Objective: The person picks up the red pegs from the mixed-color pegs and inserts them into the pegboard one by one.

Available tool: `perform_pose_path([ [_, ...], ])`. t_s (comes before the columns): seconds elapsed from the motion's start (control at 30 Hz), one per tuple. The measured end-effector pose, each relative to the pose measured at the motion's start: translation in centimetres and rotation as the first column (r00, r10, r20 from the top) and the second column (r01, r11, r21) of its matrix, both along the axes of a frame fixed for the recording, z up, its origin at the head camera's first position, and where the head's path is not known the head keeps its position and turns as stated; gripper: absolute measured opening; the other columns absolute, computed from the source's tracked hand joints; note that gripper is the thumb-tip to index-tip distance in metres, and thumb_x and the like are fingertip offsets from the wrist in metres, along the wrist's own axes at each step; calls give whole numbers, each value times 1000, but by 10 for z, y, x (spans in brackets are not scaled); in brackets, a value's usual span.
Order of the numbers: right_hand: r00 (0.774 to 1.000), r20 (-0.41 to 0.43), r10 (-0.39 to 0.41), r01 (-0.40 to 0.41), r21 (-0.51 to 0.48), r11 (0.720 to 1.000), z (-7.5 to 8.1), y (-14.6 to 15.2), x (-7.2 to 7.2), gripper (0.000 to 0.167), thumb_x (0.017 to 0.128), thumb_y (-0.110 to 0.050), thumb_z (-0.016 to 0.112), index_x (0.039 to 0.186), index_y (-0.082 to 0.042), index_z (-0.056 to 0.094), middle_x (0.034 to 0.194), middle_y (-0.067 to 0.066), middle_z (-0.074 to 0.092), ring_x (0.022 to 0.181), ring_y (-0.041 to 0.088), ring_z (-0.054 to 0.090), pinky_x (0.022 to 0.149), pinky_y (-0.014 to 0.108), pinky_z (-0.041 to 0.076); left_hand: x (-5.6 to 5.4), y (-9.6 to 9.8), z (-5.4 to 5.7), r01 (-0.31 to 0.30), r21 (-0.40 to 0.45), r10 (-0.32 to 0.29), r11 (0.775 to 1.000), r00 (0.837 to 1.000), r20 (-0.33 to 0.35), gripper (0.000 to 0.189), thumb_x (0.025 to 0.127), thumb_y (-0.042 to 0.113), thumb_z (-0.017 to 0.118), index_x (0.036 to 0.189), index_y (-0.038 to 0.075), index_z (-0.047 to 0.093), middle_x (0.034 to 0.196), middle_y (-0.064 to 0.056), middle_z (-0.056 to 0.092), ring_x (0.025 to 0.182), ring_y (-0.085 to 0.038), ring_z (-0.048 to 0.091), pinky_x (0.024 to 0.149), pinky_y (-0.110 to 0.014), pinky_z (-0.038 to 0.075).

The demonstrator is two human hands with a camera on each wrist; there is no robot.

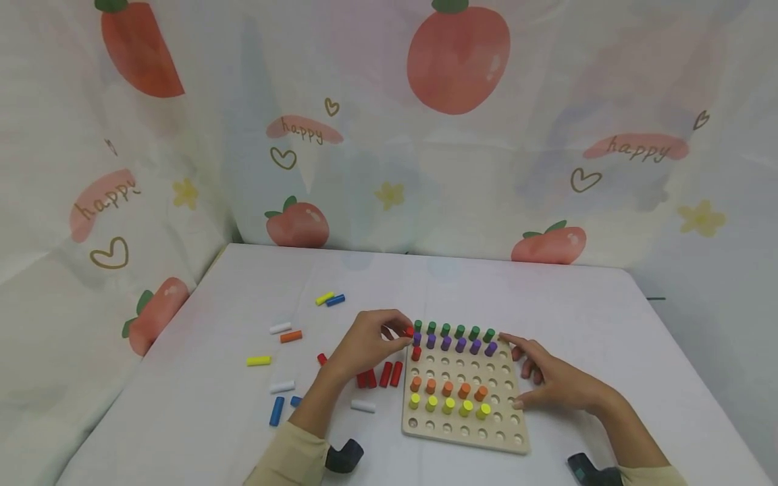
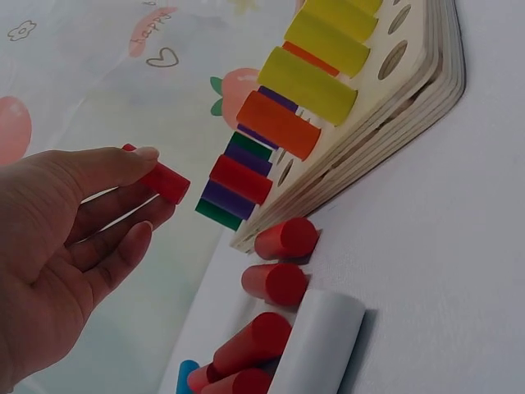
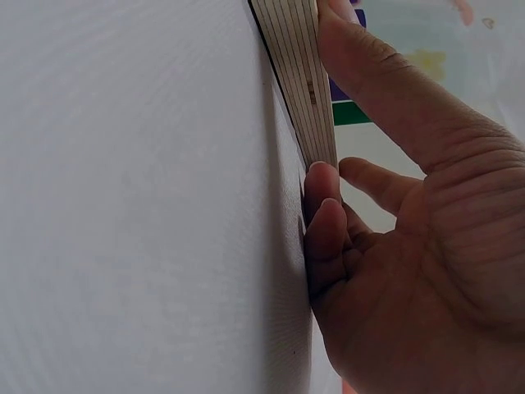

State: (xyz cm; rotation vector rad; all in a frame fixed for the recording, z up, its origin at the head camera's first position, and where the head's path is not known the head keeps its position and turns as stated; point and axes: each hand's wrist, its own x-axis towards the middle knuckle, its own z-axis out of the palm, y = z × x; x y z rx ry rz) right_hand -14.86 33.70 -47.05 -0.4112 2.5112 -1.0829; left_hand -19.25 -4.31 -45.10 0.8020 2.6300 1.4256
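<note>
A short red peg [image 2: 171,183] is pinched between the thumb and fingers of my left hand [image 1: 367,344], at the far left corner of a wooden pegboard [image 1: 507,432]. In the board stand a back row of green pegs [image 1: 460,331], a row of purple pegs [image 1: 460,345], one red peg [image 1: 416,354], then orange pegs [image 1: 447,389] and yellow pegs [image 1: 448,406] nearer the front. My right hand [image 1: 562,379] holds the board's right side. In the right wrist view its thumb lies over the board and the other fingertips meet the edge.
Loose red pegs [image 1: 385,374] lie left of the board, near a white peg [image 1: 363,406]. Farther left are scattered blue [image 1: 276,411], yellow [image 1: 258,361], white [image 1: 282,387] and orange pegs [image 1: 291,336]. A yellow and a blue peg [image 1: 335,300] lie toward the back.
</note>
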Motion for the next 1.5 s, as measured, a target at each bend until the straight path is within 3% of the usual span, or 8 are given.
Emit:
perform_pose_path([
  [0.37, 1000, -12, 12, -13, -16, 1000, -1, 2, 1, 110, 73, -32, 95, 161, -21, 30, 124, 10, 40, 95, 23, 45, 74, 28, 43, -1, 12, -2, 27, -6, -27, 1000, 1000, -3, 22, 91, 12, 82, 112, 15, 75, 99, 13, 71, 91, -3, 65, 83, -25, 55],
  [0.67, 1000, -6, -5, 5, -2, 1000, 0, 1, 1, 109, 73, -32, 95, 161, -21, 30, 124, 10, 40, 95, 24, 45, 75, 28, 43, -2, 22, -2, 41, -4, -41, 999, 998, 39, 22, 93, 16, 81, 114, 14, 76, 97, 16, 70, 90, -3, 63, 83, -25, 54],
  [1.0, 1000, -11, 3, -3, -14, 1000, -1, 1, 2, 109, 74, -32, 94, 161, -20, 30, 124, 9, 40, 95, 22, 46, 75, 29, 43, -2, 33, -5, 82, 15, -82, 997, 996, 26, 18, 93, 14, 80, 110, 15, 76, 96, 15, 69, 88, -2, 62, 82, -22, 53],
  [1.17, 1000, -13, 1, -2, -7, 1000, 1, 0, 2, 110, 73, -32, 94, 161, -19, 30, 123, 10, 40, 94, 23, 46, 74, 28, 43, -1, 34, -7, 104, 8, -104, 995, 994, 31, 18, 92, 12, 80, 109, 17, 75, 95, 15, 68, 88, -1, 62, 81, -21, 53],
  [1.5, 1000, -11, -4, 4, -7, 1000, -1, 0, 1, 110, 73, -32, 95, 161, -18, 30, 123, 9, 40, 94, 22, 46, 74, 28, 43, -1, 32, -9, 93, -7, -93, 996, 995, 40, 21, 92, 13, 81, 112, 15, 76, 97, 16, 71, 90, -1, 62, 82, -22, 53],
])
